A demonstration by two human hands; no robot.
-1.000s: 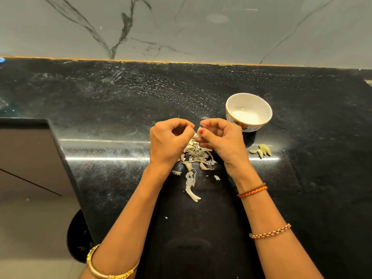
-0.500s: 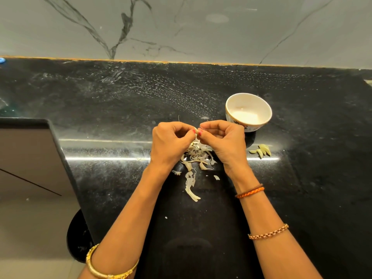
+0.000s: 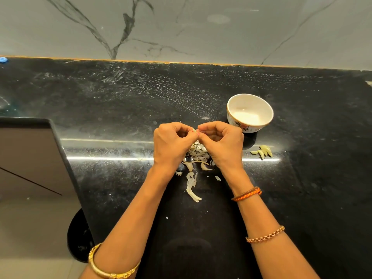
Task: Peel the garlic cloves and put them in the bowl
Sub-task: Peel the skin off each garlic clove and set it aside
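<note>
My left hand and my right hand meet above the black counter, fingertips together. Between them they pinch a small garlic clove, mostly hidden by the fingers. Beneath the hands lies a heap of pale garlic skins, with a long strip trailing toward me. A white bowl with a patterned outside stands to the right and a little behind my right hand. Its inside looks white and I see no cloves in it. Several yellowish peeled cloves lie on the counter to the right of my right hand.
The black stone counter runs back to a grey marble wall. Its left edge drops off to the floor at the lower left. Small skin scraps dot the counter near my wrists. A blue object peeks in at the far left.
My hands have drawn closer together and risen slightly away from me, fingertips now touching over the clove. Bowl, cloves and skins have not moved.
</note>
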